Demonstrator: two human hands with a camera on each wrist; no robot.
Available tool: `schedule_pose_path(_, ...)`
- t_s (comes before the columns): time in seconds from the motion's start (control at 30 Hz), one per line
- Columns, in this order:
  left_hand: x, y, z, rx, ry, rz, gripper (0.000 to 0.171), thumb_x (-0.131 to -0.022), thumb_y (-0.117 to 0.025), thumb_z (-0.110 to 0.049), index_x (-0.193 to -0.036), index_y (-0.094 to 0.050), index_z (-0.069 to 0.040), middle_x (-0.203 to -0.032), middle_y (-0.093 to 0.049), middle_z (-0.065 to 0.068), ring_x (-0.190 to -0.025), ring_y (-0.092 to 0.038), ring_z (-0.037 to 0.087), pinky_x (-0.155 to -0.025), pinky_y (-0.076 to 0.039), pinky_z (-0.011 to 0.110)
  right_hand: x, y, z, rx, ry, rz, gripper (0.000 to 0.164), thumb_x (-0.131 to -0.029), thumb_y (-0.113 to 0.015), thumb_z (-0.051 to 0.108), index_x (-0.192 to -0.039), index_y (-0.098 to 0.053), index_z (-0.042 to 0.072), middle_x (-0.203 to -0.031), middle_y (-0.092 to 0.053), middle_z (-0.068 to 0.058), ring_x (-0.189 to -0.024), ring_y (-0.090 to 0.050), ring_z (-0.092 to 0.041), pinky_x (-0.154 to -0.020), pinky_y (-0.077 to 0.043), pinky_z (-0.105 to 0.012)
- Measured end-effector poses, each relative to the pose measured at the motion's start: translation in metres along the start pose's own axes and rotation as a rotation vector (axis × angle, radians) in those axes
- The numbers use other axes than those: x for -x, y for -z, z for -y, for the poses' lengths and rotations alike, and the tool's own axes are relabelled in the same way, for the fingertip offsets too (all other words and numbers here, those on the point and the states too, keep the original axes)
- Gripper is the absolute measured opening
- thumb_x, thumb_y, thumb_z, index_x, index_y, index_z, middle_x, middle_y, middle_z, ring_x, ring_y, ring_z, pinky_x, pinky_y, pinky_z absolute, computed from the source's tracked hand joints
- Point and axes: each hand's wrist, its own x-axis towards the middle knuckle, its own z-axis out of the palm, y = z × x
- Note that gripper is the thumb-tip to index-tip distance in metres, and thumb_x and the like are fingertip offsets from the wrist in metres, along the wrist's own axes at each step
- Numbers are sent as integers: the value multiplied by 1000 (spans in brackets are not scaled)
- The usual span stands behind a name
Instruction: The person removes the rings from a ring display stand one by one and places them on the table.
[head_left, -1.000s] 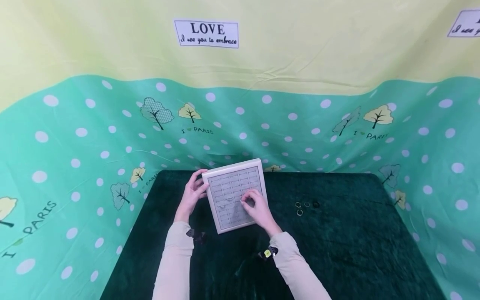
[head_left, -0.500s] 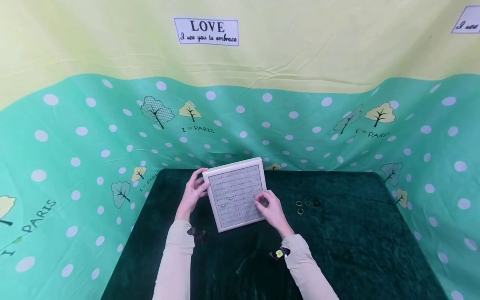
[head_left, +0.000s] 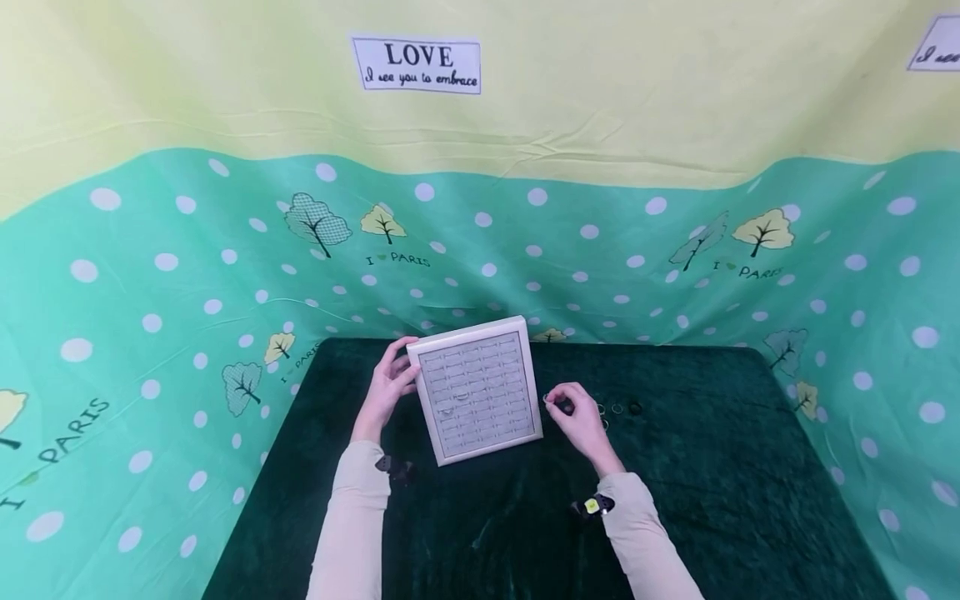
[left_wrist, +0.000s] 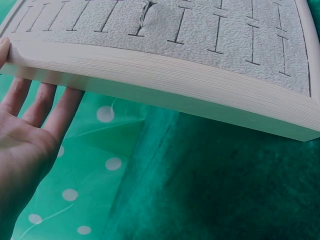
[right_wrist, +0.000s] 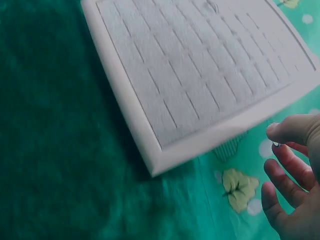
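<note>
A ring display tray (head_left: 490,449) with a pale frame and a grey slotted pad is held tilted up by my left hand (head_left: 384,392), which grips its left edge. In the left wrist view, fingers of that hand (left_wrist: 35,130) lie under the frame and the thumb tip is at its side. Two rings sit in slots; one is this silvery ring (head_left: 462,397). To the right of the tray and apart from it, my right hand (head_left: 583,418) pinches a small shiny ring (right_wrist: 275,144) between thumb and finger. Most of that ring is hidden by the fingertips.
Several loose rings lie on the dark green velvet table (head_left: 720,500) beyond my right hand, among them a dark ring (head_left: 636,408) and a thin ring (head_left: 617,409). The hand partly hides others. A green and yellow patterned curtain (head_left: 450,233) hangs behind the table.
My right hand has moved right, from the middle of the tray's pad to off its right edge, with the ring pinched. My left hand and the tray stay nearly where they were.
</note>
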Motion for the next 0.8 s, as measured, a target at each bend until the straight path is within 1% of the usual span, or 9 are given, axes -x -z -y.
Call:
schedule_pose_path(0.1, 0, 0, 1, 3, -15, 11, 46, -97, -58, -6, -139, -41, -8, -118, -62, 11, -97, -64, 20, -75, -54, 40, 0, 10, -6, -2, -19, -3, 6, -85, -69, -1, -89, -65, 3, -99, -59, -10, -90, -54, -26, -77, -46, -51)
schedule_pose_path(0.17, 0, 0, 1, 6, -18, 8, 45, -96, -58, -6, -138, -42, -9, -116, -63, 10, -96, -64, 20, -74, -54, 40, 0, 16, -11, 4, -26, -5, 6, -86, -69, 0, -90, -65, 2, -100, -59, -11, -92, -54, -27, -77, -46, -52)
schedule_pose_path(0.4, 0, 1, 0, -7, -11, 0, 45, -96, -58, -5, -138, -42, -9, -118, -61, 13, -97, -64, 21, -76, -54, 43, 3, 35, -30, 34, -19, -40, 7, -85, -69, -2, -91, -66, 2, -100, -60, -11, -93, -55, -28, -74, -45, -45)
schedule_pose_path(0.5, -1, -1, 0, -7, 1, -2, 45, -96, -58, -5, -138, -43, -10, -120, -60, 16, -98, -64, 21, -77, -54, 45, 8, 44, -40, 48, -22, -50, 8, -85, -70, -2, -90, -66, 2, -99, -61, -12, -92, -56, -29, -73, -45, -41)
schedule_pose_path(0.63, 0, -3, -2, -4, 21, -4, 46, -96, -58, -5, -139, -42, -10, -123, -58, 21, -98, -64, 20, -79, -53, 47, 15, 54, -55, 96, -35, -52, 8, -84, -70, -2, -90, -67, 2, -99, -62, -12, -93, -56, -29, -72, -44, -36)
schedule_pose_path(0.7, 1, -3, -6, -1, 32, 2, 46, -97, -56, -3, -140, -41, -8, -124, -56, 24, -99, -63, 21, -80, -52, 49, 19, 57, -63, 112, -46, -56, 9, -84, -70, -3, -90, -66, 2, -100, -62, -13, -95, -56, -30, -74, -44, -40)
schedule_pose_path(0.8, 6, -3, -16, -9, 33, 7, 46, -97, -54, 2, -140, -39, -4, -126, -54, 28, -99, -63, 22, -80, -51, 50, 24, 60, -73, 125, -68, -52, 10, -83, -70, -4, -91, -66, 1, -101, -62, -14, -98, -55, -31, -77, -44, -46)
